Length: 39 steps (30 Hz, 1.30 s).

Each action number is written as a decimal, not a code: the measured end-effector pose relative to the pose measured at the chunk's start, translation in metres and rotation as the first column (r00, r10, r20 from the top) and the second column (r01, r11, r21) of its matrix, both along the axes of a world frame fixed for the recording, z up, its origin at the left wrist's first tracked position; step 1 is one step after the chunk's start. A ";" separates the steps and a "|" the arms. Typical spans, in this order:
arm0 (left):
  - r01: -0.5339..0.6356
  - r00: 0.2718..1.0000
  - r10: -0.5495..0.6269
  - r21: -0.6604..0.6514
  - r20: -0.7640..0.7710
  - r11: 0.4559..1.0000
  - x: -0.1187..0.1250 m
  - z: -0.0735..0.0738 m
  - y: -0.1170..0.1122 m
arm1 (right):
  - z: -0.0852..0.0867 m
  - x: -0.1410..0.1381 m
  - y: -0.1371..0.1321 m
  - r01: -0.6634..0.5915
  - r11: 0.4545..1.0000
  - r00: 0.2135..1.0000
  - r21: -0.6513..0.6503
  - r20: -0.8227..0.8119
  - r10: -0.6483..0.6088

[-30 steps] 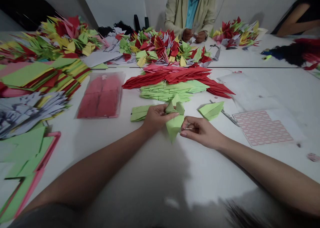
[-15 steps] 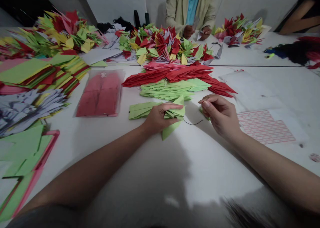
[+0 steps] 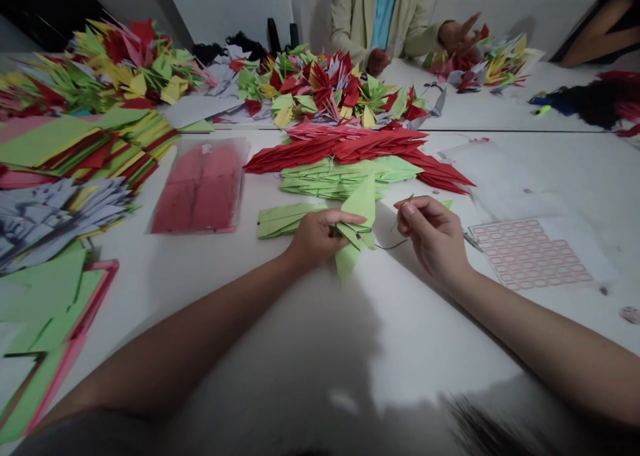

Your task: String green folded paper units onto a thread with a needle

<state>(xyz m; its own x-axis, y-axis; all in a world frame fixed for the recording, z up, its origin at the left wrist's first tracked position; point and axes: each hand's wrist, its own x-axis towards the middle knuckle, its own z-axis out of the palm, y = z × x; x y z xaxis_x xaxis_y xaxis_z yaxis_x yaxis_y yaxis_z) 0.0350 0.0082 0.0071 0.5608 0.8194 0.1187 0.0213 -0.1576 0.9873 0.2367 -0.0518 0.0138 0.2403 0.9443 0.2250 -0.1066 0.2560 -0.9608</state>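
My left hand (image 3: 320, 237) is closed around a green folded paper piece (image 3: 361, 206), whose pointed flaps stick out above and below the fingers. To the right of it, my right hand (image 3: 434, 233) pinches a thin needle (image 3: 395, 224). A dark thread (image 3: 393, 247) runs from the held paper toward my right hand. Behind my left hand lies a strip of green folded paper (image 3: 280, 220). Beyond both hands rest stacked green folded papers (image 3: 325, 179) and a row of red folded papers (image 3: 345, 148).
A clear packet of red paper (image 3: 197, 189) lies left of my hands. Coloured paper stacks (image 3: 50, 143) fill the left side. A label sheet (image 3: 535, 253) lies at right. Across the table a person (image 3: 380, 16) sits behind piled paper pieces (image 3: 330, 86).
My right hand has moved slightly left and down. The held green paper has turned, its upper flap now reaching higher. Across the table, the person's hand has lifted over the right-hand pile.
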 end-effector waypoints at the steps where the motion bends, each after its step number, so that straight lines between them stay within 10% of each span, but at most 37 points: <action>1: 0.015 1.000 -0.016 -0.043 -0.009 0.999 0.000 0.001 -0.001 | 0.000 0.000 0.000 0.008 1.000 1.000 0.012 -0.004 -0.007; 12: 0.144 0.985 -0.160 -0.217 -0.060 0.965 0.002 0.000 0.001 | 0.002 -0.008 -0.006 -0.057 0.998 0.995 -0.013 0.087 0.057; 39: 0.184 0.976 -0.194 -0.097 -0.101 0.978 0.001 -0.006 0.002 | 0.005 -0.007 -0.014 -0.099 0.990 0.881 0.101 0.471 0.040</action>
